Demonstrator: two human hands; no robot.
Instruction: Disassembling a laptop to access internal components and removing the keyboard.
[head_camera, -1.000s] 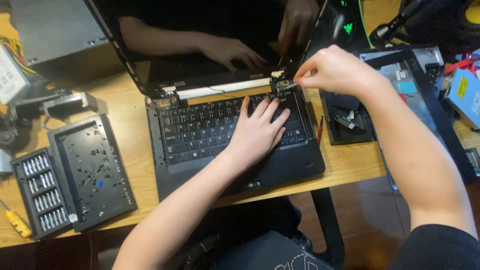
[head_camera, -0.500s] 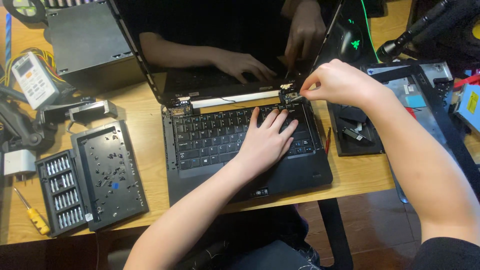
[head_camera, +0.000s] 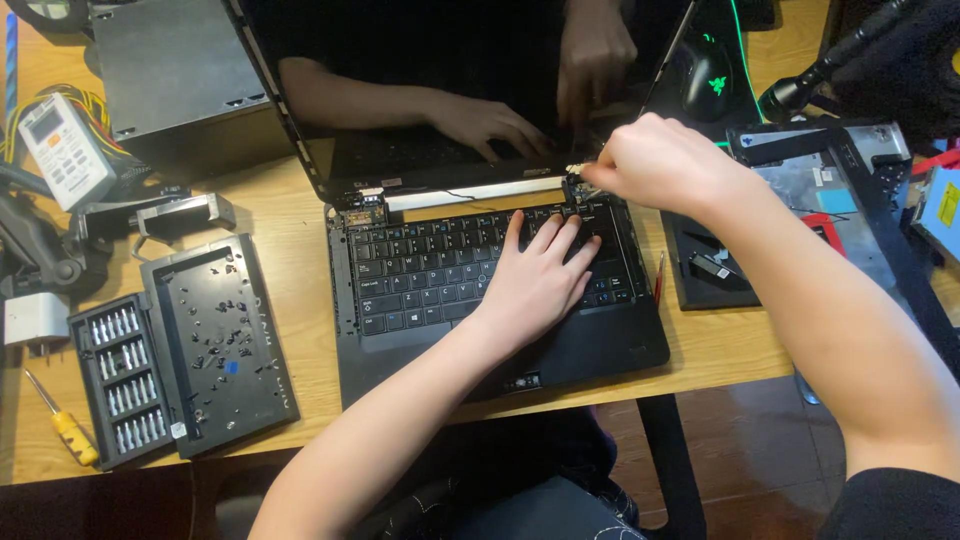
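Shifted since half a second earlier: the whole scene sits a little further right and lower in the view, so the head has turned slightly; both hands keep their places on the machine.

- Laptop (head_camera: 480, 290): black, open, at the middle of the wooden tabletop (head_camera: 300, 220), its dark screen mirroring both hands. Bezel trim at the hinge line is off, leaving both hinges bare.
- Right hinge (head_camera: 578, 180): bare metal, at the keyboard's upper right corner.
- Right hand (head_camera: 665, 165): fingers pressed together in a pinch at the right hinge; what they pinch is too small to tell, probably a screw or a small tool tip.
- Left hand (head_camera: 535, 285): flat on the right half of the keyboard, fingers (head_camera: 560, 235) slightly spread, apparently weighing the base down so it stays put under the hinge work. Holds nothing.
- Screw tray (head_camera: 220, 340): black, left of the laptop, strewn with small loose screws, within easy reach.
- Bit set (head_camera: 120, 375): rows of driver bits, touching the tray's left edge.
- Yellow-handled screwdriver (head_camera: 65, 425): near the tabletop's front left corner.
- Black panel (head_camera: 715, 265): just right of the laptop, with small parts on it.
- Computer mouse (head_camera: 710, 85): behind the screen, to the right.
- White remote (head_camera: 60, 150): far left.
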